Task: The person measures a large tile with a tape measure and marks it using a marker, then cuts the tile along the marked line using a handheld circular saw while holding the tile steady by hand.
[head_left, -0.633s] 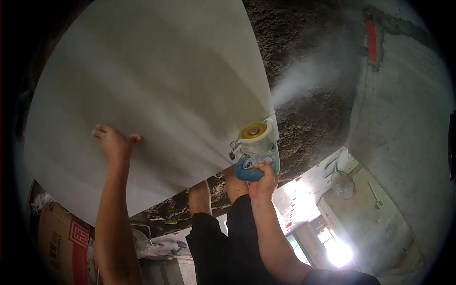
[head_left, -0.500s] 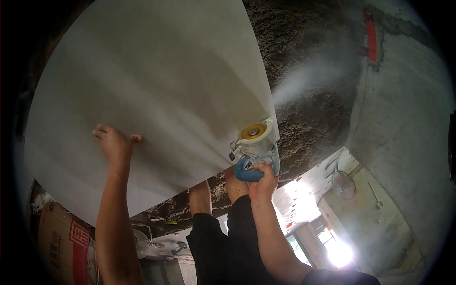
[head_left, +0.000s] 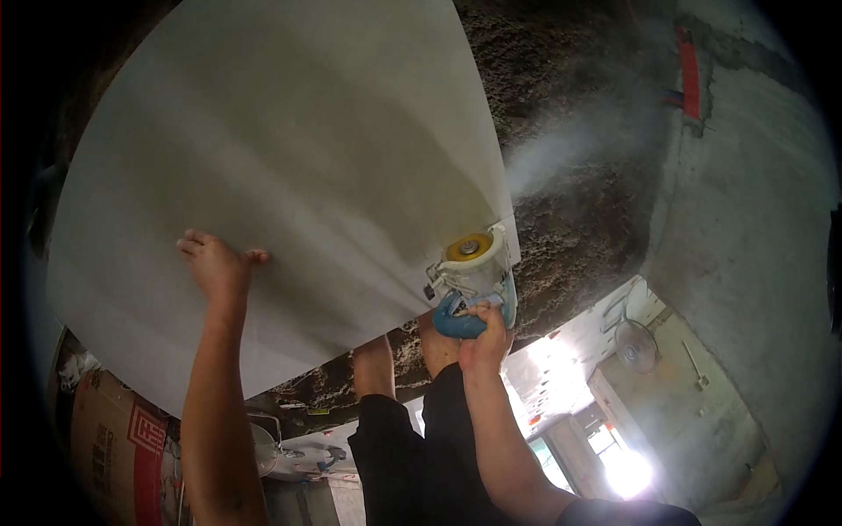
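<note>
A large pale grey tile [head_left: 289, 158] fills the left and middle of the view. My left hand [head_left: 217, 266] rests on its surface with thumb and fingers spread. Near the tile's right edge, my right hand [head_left: 485, 340] is wrapped around the blue handle of a handheld power cutter [head_left: 471, 248]. The cutter has a yellow round part and a whitish guard, and it sits on the tile. A thin dark line runs from its front toward the tile's edge. The blade's lower part is hidden. Pale dust [head_left: 557, 149] streams off beyond that edge.
Rough dark soil or mortar [head_left: 570, 237] lies around the tile, with a grey wall [head_left: 745, 193] at the right. A cardboard box [head_left: 105, 438] stands at the lower left. A standing fan [head_left: 636, 344] and a bright window [head_left: 624, 469] are at the lower right.
The view has shifted slightly. Both hands and the cutter keep nearly the same places on the tile, and dust still streams away to the upper right.
</note>
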The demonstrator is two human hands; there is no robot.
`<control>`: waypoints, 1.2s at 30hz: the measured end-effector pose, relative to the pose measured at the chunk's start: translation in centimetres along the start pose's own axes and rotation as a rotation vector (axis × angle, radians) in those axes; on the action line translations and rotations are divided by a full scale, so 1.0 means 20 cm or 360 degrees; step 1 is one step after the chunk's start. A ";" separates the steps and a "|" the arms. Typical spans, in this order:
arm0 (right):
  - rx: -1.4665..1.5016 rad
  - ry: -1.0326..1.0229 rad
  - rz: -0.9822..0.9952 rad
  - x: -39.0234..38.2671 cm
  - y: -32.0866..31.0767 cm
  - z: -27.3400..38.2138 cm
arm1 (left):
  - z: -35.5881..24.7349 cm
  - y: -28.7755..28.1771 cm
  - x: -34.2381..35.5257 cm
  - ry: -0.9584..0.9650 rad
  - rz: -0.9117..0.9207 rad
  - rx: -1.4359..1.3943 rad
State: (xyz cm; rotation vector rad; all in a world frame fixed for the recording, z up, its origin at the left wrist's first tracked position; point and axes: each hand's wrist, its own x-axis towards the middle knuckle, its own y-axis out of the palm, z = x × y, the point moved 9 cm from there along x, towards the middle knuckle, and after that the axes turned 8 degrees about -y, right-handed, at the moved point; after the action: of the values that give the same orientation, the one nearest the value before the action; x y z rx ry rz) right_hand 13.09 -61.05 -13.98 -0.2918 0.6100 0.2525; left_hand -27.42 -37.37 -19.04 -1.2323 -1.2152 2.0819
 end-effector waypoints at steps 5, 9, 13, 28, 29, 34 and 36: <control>-0.0002 -0.0015 0.0017 -0.04 0.04 0.01 | 0.02 0.00 0.00 -0.0022 0.0024 0.0013; -0.0002 -0.0034 0.0020 -0.04 0.03 0.00 | 0.01 0.01 0.00 -0.0021 0.0005 0.0040; 0.0007 -0.0036 0.0005 -0.05 0.01 -0.01 | 0.00 0.01 0.00 -0.0056 0.0041 0.0060; 0.0029 -0.0011 0.0036 -0.09 0.05 0.00 | 0.01 0.00 -0.02 -0.0062 0.0054 0.0157; 0.0028 -0.0029 0.0046 -0.08 0.05 0.00 | 0.00 0.00 -0.02 -0.0058 0.0054 0.0156; 0.0029 -0.0063 0.0078 -0.09 0.05 0.00 | 0.00 0.00 -0.01 -0.0054 0.0054 0.0142; -0.0015 -0.0062 0.0049 -0.10 0.04 -0.01 | -0.01 0.00 -0.02 -0.0054 0.0068 0.0134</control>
State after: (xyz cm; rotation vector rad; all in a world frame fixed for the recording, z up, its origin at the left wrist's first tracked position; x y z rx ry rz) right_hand 11.25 -60.60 -13.11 -0.2859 0.5753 0.2901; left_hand -27.01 -37.50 -18.90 -1.1997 -1.1131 2.1701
